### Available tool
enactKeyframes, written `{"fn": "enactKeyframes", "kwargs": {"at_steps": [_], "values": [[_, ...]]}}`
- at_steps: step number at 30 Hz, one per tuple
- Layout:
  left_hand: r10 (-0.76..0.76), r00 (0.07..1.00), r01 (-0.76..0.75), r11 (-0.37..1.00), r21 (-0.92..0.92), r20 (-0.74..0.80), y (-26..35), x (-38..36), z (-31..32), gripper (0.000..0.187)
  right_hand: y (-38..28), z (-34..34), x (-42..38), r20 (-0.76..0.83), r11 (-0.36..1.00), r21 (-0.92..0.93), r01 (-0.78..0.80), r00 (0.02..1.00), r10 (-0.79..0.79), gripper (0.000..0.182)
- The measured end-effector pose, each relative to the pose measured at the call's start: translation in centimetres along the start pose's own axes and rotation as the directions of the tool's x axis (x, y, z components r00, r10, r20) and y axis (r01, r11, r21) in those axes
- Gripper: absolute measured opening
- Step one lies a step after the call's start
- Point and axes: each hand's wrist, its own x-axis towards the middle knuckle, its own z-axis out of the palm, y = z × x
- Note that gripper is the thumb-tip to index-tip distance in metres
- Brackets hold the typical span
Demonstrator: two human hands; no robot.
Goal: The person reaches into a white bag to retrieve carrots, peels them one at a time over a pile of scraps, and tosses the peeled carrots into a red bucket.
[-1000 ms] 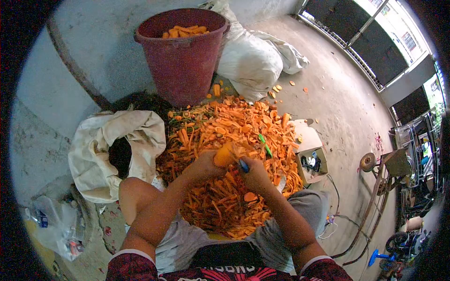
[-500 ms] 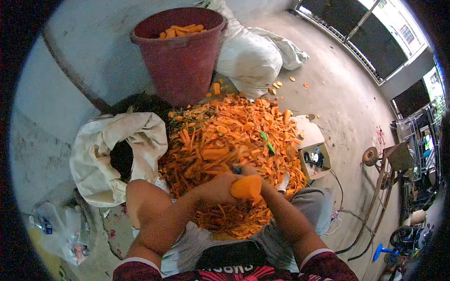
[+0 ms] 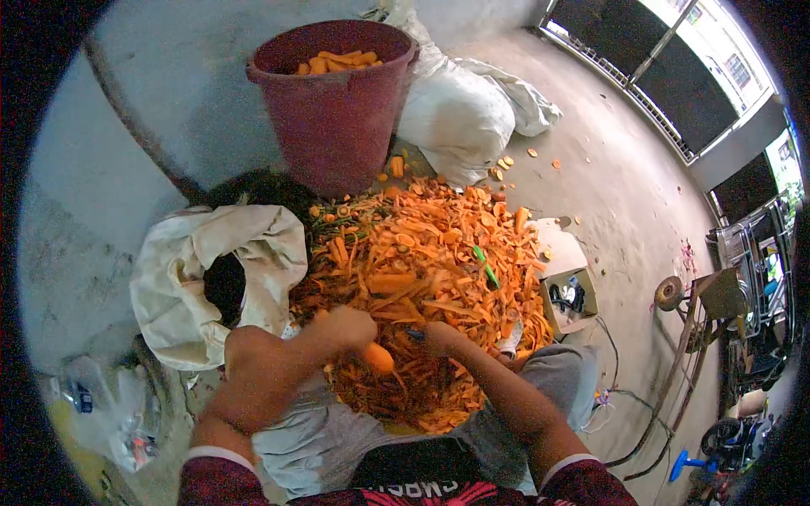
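Observation:
My left hand [image 3: 344, 331] is closed around a carrot [image 3: 379, 358], whose orange end points down and to the right. Close by on the right, my right hand [image 3: 445, 340] grips a small dark tool [image 3: 415, 335]; its kind is mostly hidden by the fingers. The carrot and the tool are apart. Under and beyond both hands spreads a large heap of carrot peelings [image 3: 422, 287], mixed with cut ends and some green tops at its left. On the heap lies a thin bright green object [image 3: 486, 265].
A dark red tub [image 3: 333, 126] holding carrots stands behind the heap, beside white sacks [image 3: 460, 110]. An open cream sack [image 3: 169, 287] sits at left. A small cardboard box [image 3: 580, 316], a hand cart [image 3: 696, 312] and a plastic bag [image 3: 110, 413] are around me.
My left hand has moved left with the carrot, away from my right hand, and the carrot's end now points downward. My right hand has shifted slightly down. The view has tilted a little.

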Motion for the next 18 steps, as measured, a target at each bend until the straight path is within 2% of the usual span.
{"fn": "enactKeyframes", "kwargs": {"at_steps": [1,2,3,4,5,6,7,8,9,12,14,15,16,17,18], "values": [[-0.045,0.999,0.045,0.999,0.000,0.009,-1.3,-0.6,-1.7,0.026,0.5,0.0,-0.4,-0.076,0.988,0.074,0.139,0.988,-0.133,0.015],[-0.058,0.998,0.057,0.998,0.037,0.033,-2.9,-1.1,-3.6,0.025,0.3,-0.2,-0.6,-0.062,0.989,0.075,0.126,0.991,-0.122,0.015],[-0.003,0.987,0.024,0.992,0.128,-0.159,-6.1,-0.4,-4.7,0.020,-0.1,-0.4,-1.0,-0.047,0.990,0.078,0.114,0.993,-0.111,0.015],[-0.089,0.949,0.128,0.985,0.111,-0.302,-4.5,-5.9,-10.5,0.019,-0.4,-0.5,-1.2,-0.030,0.991,0.081,0.103,0.994,-0.101,0.015],[-0.094,0.903,0.166,0.976,0.138,-0.419,-7.6,-5.8,-13.3,0.019,0.2,0.3,-0.5,-0.026,0.994,0.035,0.100,0.995,-0.099,0.015],[-0.140,0.711,0.294,0.949,0.111,-0.689,-7.5,-8.0,-16.2,0.020,1.4,1.6,0.9,-0.023,0.995,-0.013,0.098,0.995,-0.098,0.015],[-0.156,0.396,0.511,0.856,0.076,-0.905,-8.4,-9.1,-18.5,0.020,2.2,2.3,1.7,-0.020,0.994,-0.059,0.095,0.995,-0.097,0.016],[-0.024,0.112,0.565,0.824,0.044,-0.993,-9.7,-9.9,-19.9,0.020,2.2,2.4,1.8,-0.019,0.992,-0.081,0.096,0.995,-0.097,0.017],[0.126,-0.177,0.605,0.796,-0.007,-0.976,-10.3,-10.9,-20.5,0.019,2.3,2.3,1.9,-0.018,0.990,-0.104,0.095,0.995,-0.097,0.019],[-0.046,-0.163,0.374,0.921,-0.105,-0.986,-10.6,-12.5,-18.4,0.019,2.7,2.4,2.3,0.016,0.985,-0.158,0.073,0.997,-0.071,0.022],[-0.236,0.085,0.121,0.967,-0.225,-0.968,-12.6,-11.5,-14.2,0.020,3.4,2.5,2.2,0.003,0.987,-0.158,0.029,1.000,-0.029,0.023],[-0.316,0.276,0.105,0.949,-0.298,-0.908,-15.3,-10.1,-11.4,0.023,3.8,2.8,2.0,-0.027,0.990,-0.142,-0.001,1.000,-0.003,0.024],[-0.419,0.509,0.163,0.904,-0.394,-0.752,-17.5,-9.0,-8.1,0.025,4.0,2.8,2.1,-0.058,0.992,-0.124,-0.026,0.998,0.018,0.025],[-0.430,0.570,0.275,0.903,-0.331,-0.701,-20.9,-6.9,-2.8,0.026,3.6,2.4,2.0,-0.039,0.995,-0.102,-0.013,0.999,0.009,0.026],[-0.474,0.775,0.329,0.867,-0.374,-0.418,-22.8,-6.0,1.4,0.027,3.0,1.9,1.3,-0.018,0.997,-0.079,-0.004,1.000,0.003,0.027]]}}
